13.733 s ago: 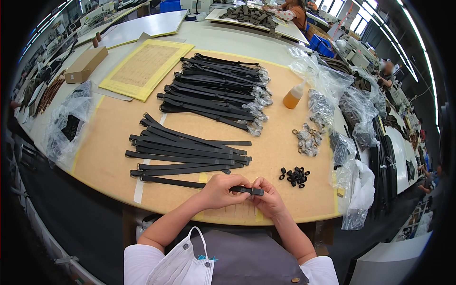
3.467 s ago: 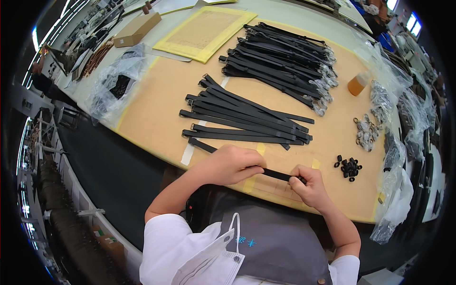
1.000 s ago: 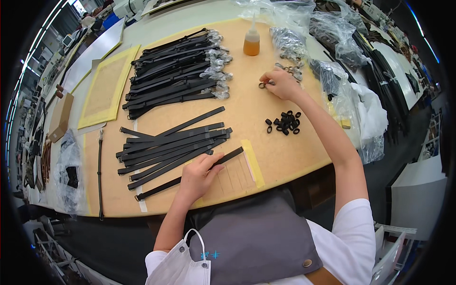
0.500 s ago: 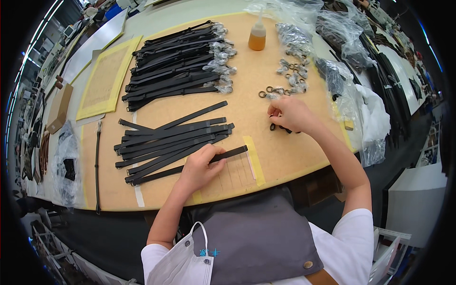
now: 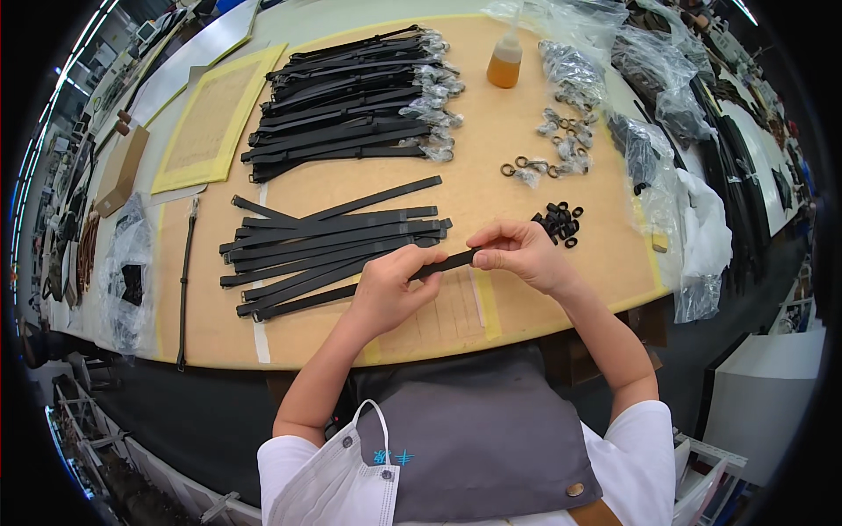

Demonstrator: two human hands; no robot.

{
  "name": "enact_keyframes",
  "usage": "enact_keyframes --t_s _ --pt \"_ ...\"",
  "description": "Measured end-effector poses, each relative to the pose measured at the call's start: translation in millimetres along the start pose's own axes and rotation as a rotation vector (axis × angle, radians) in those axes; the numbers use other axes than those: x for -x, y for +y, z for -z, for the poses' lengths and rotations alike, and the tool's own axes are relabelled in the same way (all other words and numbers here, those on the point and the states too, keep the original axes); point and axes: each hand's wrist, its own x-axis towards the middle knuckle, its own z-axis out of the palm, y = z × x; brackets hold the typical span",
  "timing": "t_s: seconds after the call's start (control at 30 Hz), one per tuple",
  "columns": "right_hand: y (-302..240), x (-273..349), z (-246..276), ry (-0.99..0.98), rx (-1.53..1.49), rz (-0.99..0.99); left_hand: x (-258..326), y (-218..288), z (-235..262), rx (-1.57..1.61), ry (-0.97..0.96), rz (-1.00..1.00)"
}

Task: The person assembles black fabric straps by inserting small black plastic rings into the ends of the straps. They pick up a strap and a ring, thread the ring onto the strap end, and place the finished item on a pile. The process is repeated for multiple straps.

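Note:
A long black strap (image 5: pixel 453 262) is pinched near its right end by my left hand (image 5: pixel 393 287), its rest trailing left over the board. My right hand (image 5: pixel 524 254) closes thumb and fingers on the tip of that strap; whether a small loop is also in the fingers is hard to make out. Just beyond my right hand lies a pile of small black loops (image 5: pixel 561 223). Several loose black straps (image 5: pixel 333 237) with buckles at their left ends are heaped to the left of my hands.
Farther back are finished-looking straps (image 5: pixel 351 110) with plastic-wrapped ends. A bottle of amber liquid (image 5: pixel 504 63) stands at the back. Metal rings and clasps (image 5: pixel 566 145) lie right of it, near plastic bags (image 5: pixel 658 74). A single strap (image 5: pixel 187 285) lies far left.
My right hand has come from the pile of black loops to the tip of the strap. The strap's right end is now lifted between both hands. The view has shifted slightly.

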Motion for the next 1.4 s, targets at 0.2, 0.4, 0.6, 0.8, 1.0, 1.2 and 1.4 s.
enact_keyframes --t_s 0.2,0.4,0.6,0.8,1.0,1.2,1.4 --pt "-5 -5 -22 -0.100 0.175 0.065 8 -2 -10 0.133 -0.098 0.069" --pt "-35 -57 64 0.493 1.393 0.248 6 -13 -12 0.146 -0.043 -0.026" --pt "-25 -63 67 0.368 1.238 0.244 1 -18 -6 0.097 0.088 -0.109" --pt "-11 -22 8 0.041 0.144 0.269 1 -10 8 0.351 0.144 0.125" --pt "-2 -12 -14 0.001 0.044 0.338 1 -5 12 0.348 0.141 0.085" --pt "11 -8 -25 -0.132 -0.099 0.257 2 14 13 0.358 0.138 0.042" --pt "16 1 -34 -0.223 -0.469 0.108 10 22 14 0.373 0.141 0.039"
